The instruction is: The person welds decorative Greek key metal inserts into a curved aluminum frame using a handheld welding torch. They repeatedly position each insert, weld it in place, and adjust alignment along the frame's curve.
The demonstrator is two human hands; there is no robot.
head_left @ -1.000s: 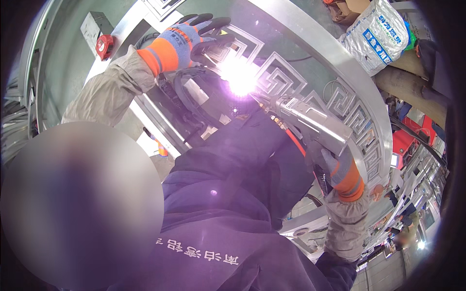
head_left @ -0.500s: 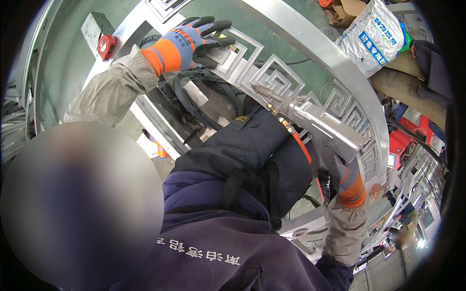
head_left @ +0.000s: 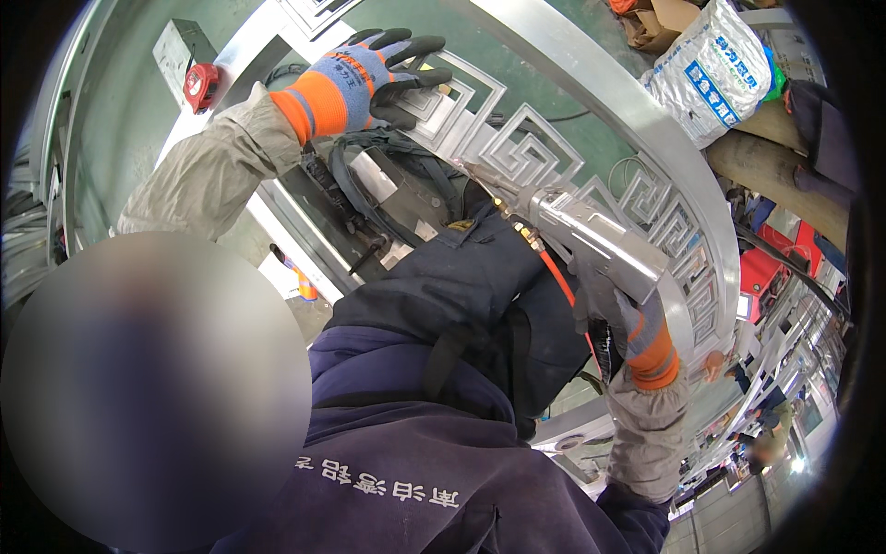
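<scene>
My right hand (head_left: pixel 620 319), in a grey and orange work glove, grips a silver handheld welding gun (head_left: pixel 598 231). The gun's narrow nozzle points left at the inner edge of a silver metal lattice (head_left: pixel 531 148) with angular key patterns. Whether the tip touches the metal I cannot tell. A red hose (head_left: pixel 556 277) with brass fittings runs beneath the gun. My left hand (head_left: pixel 374 78), in a blue, orange and black glove, lies over the lattice's left part with fingers stretched and apart. The right fingers are mostly hidden behind the gun.
A wide curved metal frame (head_left: pixel 637 102) borders the lattice. At upper left, a red tape measure (head_left: pixel 200 88) sits beside a rectangular metal tube (head_left: pixel 175 60). A white bag (head_left: pixel 711 74) lies at upper right near brown rolls (head_left: pixel 766 166). Dark cables (head_left: pixel 346 175) lie between the frame members.
My right hand has shifted left with the welding gun, bringing the nozzle closer to my left hand. The left hand stays in nearly the same place on the lattice.
</scene>
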